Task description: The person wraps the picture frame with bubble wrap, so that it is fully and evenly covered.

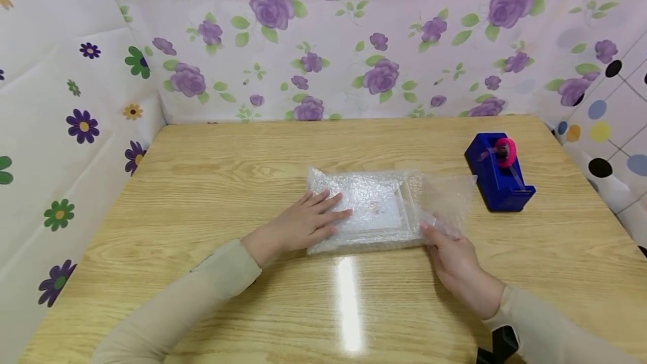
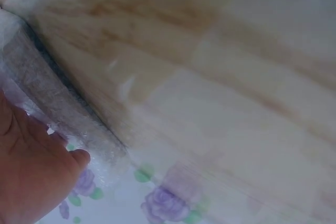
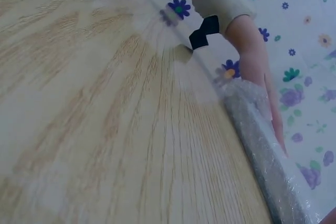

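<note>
From where I stand, the squat dark-blue tape dispenser (image 1: 491, 181) is the easiest thing to steer by: it sits on the pale wood-grain table (image 1: 212, 184) and carries a bright pink roll (image 1: 513, 153), with a strip of clear tape running down to its near end. Left of the dispenser lies a flat rectangular package in clear bubble wrap (image 1: 374, 206), with a white panel and a pale border showing through the plastic. A loose, see-through end flap of bubble wrap (image 1: 450, 198) reaches from the package toward the dispenser, its far corner just beside the blue body; whether the two touch I cannot tell. The person's left hand (image 1: 308, 222) is on the end of the package farthest from the dispenser, its fingers straight and spread over the wrap. The right hand (image 1: 460, 260), nearer the person than the dispenser and a little to its left, pinches the near edge of the flap, thumb on top. Both forearms are in beige sleeves (image 1: 187, 302), and a black angular object (image 1: 505, 342) shows by the right cuff, on the person's side of the dispenser. Beyond the dispenser hangs a white cloth printed with purple roses (image 1: 338, 32); to its right is a white covering with coloured dots (image 1: 619, 128).
</note>
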`<act>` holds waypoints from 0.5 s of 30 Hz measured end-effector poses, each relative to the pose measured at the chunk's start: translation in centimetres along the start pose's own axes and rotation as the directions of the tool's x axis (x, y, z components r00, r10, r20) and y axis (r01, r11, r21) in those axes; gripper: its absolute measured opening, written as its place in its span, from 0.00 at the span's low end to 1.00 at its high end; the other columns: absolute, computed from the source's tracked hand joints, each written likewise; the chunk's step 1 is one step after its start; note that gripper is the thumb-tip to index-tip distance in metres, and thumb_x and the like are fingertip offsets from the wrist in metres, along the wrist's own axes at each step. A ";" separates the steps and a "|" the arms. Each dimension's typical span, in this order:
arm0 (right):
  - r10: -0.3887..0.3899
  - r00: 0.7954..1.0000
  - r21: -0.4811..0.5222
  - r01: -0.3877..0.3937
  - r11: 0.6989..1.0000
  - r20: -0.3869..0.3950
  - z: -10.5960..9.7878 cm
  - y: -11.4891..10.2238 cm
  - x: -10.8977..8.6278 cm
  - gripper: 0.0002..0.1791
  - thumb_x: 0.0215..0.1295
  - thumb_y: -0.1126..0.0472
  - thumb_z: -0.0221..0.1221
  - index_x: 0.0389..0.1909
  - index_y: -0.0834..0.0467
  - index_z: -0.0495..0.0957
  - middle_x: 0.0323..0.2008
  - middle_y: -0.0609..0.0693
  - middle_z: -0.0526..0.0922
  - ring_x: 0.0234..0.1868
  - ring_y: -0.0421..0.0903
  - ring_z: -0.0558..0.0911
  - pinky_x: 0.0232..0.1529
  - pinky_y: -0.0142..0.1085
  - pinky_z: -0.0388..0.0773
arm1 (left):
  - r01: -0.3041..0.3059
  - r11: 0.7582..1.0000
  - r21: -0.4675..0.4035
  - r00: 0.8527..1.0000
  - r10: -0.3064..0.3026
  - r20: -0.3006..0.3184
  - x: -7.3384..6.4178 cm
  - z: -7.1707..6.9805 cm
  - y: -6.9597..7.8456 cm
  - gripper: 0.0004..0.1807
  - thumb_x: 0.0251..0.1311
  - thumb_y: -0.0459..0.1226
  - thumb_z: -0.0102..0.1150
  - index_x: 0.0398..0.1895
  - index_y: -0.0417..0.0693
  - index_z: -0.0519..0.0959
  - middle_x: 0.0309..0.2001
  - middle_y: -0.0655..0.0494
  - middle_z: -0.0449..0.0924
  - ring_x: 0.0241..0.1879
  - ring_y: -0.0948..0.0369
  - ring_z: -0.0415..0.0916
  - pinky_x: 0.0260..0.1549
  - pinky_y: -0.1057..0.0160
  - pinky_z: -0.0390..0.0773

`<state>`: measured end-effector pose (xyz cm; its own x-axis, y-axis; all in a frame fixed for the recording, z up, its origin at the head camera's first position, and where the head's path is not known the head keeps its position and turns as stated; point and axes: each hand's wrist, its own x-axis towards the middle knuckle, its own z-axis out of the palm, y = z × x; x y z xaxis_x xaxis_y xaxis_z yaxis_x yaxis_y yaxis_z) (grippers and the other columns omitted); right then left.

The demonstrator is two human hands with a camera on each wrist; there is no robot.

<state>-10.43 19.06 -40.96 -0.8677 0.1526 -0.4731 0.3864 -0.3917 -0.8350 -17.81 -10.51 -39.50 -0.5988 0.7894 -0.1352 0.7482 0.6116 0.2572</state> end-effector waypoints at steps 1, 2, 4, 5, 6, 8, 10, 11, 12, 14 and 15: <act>-0.001 1.000 0.008 0.001 1.000 -0.004 0.1 0.0 0.0 0.38 0.67 0.70 0.51 0.74 0.60 0.45 0.32 0.27 0.77 0.42 0.24 0.74 0.54 0.18 0.70 | 0.002 1.000 0.000 1.000 -0.002 0.001 0.0 0.0 0.0 0.26 0.74 0.51 0.33 0.74 0.64 0.54 0.76 0.51 0.42 0.75 0.49 0.37 0.71 0.42 0.37; -0.001 1.000 0.010 0.001 1.000 -0.007 0.1 0.0 0.1 0.38 0.67 0.71 0.51 0.74 0.60 0.45 0.32 0.27 0.78 0.41 0.24 0.75 0.53 0.18 0.70 | 0.004 1.000 0.001 1.000 -0.004 0.003 0.0 0.0 0.0 0.26 0.74 0.51 0.33 0.74 0.64 0.54 0.76 0.51 0.42 0.75 0.49 0.37 0.72 0.42 0.37; -0.004 1.000 -0.016 0.004 1.000 -0.002 0.1 -0.1 0.1 0.38 0.66 0.72 0.50 0.74 0.60 0.46 0.40 0.31 0.80 0.43 0.24 0.74 0.53 0.17 0.70 | 0.012 1.000 0.006 1.000 -0.012 0.006 0.1 0.0 0.0 0.26 0.74 0.51 0.32 0.74 0.64 0.54 0.76 0.51 0.42 0.75 0.49 0.37 0.72 0.42 0.37; -0.004 1.000 -0.033 0.004 0.999 -0.003 0.1 -0.1 0.1 0.37 0.67 0.72 0.50 0.74 0.59 0.47 0.48 0.34 0.80 0.44 0.24 0.73 0.53 0.17 0.70 | 0.016 1.000 0.006 1.000 -0.016 0.008 0.1 0.0 0.1 0.26 0.74 0.51 0.32 0.74 0.64 0.54 0.76 0.51 0.42 0.75 0.49 0.37 0.72 0.43 0.37; -0.007 1.000 -0.053 0.007 0.999 -0.002 0.1 -0.1 0.1 0.36 0.67 0.72 0.50 0.74 0.59 0.48 0.56 0.37 0.78 0.46 0.24 0.74 0.54 0.18 0.69 | 0.020 1.000 0.009 1.000 -0.020 0.008 0.1 0.1 0.1 0.26 0.74 0.51 0.32 0.74 0.64 0.54 0.76 0.51 0.41 0.75 0.49 0.37 0.72 0.43 0.37; -0.024 1.000 -0.116 0.025 0.993 0.008 0.1 -0.1 0.0 0.35 0.68 0.71 0.49 0.74 0.59 0.49 0.67 0.45 0.67 0.51 0.24 0.73 0.56 0.18 0.68 | 0.028 1.000 0.013 1.000 -0.028 0.011 0.2 0.1 0.1 0.26 0.74 0.51 0.32 0.74 0.64 0.54 0.76 0.51 0.41 0.75 0.50 0.36 0.72 0.43 0.37; -0.059 0.998 -0.184 0.059 0.981 0.005 0.1 0.0 0.0 0.33 0.69 0.70 0.48 0.73 0.60 0.51 0.71 0.53 0.56 0.52 0.23 0.72 0.56 0.18 0.69 | 0.038 0.999 0.010 0.999 -0.038 0.017 0.3 0.2 0.1 0.26 0.74 0.51 0.31 0.74 0.64 0.53 0.76 0.52 0.40 0.75 0.50 0.35 0.72 0.44 0.37; -0.082 0.997 -0.216 0.080 0.973 0.002 0.1 0.1 0.0 0.32 0.69 0.70 0.49 0.73 0.60 0.52 0.70 0.55 0.58 0.52 0.23 0.73 0.55 0.18 0.70 | 0.042 0.999 0.010 0.999 -0.042 0.020 0.3 0.2 0.1 0.26 0.74 0.51 0.31 0.74 0.65 0.53 0.76 0.52 0.40 0.75 0.50 0.35 0.72 0.44 0.37; -0.107 0.994 -0.251 0.104 0.962 0.003 0.1 0.2 0.0 0.31 0.69 0.69 0.49 0.72 0.60 0.54 0.69 0.55 0.60 0.52 0.22 0.73 0.54 0.18 0.70 | 0.044 0.999 0.011 0.999 -0.044 0.022 0.3 0.2 0.1 0.26 0.74 0.51 0.31 0.74 0.65 0.53 0.76 0.52 0.39 0.75 0.51 0.35 0.72 0.44 0.36; -0.167 0.986 -0.339 0.159 0.927 0.004 0.1 0.4 -0.1 0.30 0.69 0.68 0.50 0.71 0.61 0.57 0.67 0.56 0.63 0.49 0.20 0.74 0.52 0.17 0.70 | 0.048 0.999 0.011 0.998 -0.049 0.030 0.2 0.2 0.2 0.26 0.74 0.51 0.31 0.74 0.65 0.52 0.76 0.52 0.39 0.75 0.51 0.34 0.72 0.44 0.36; -0.203 0.979 -0.391 0.190 0.901 0.009 0.0 0.5 -0.2 0.29 0.68 0.68 0.51 0.70 0.61 0.59 0.65 0.57 0.65 0.49 0.19 0.74 0.51 0.16 0.71 | 0.049 0.999 0.011 0.998 -0.049 0.033 0.2 0.2 0.2 0.26 0.74 0.51 0.31 0.74 0.65 0.52 0.77 0.52 0.39 0.75 0.51 0.34 0.72 0.45 0.36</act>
<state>-10.11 18.83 -41.27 -0.9307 0.2210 -0.2914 0.3053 0.0311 -0.9517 -17.73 -10.25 -39.63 -0.6251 0.7597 -0.1791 0.7213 0.6499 0.2395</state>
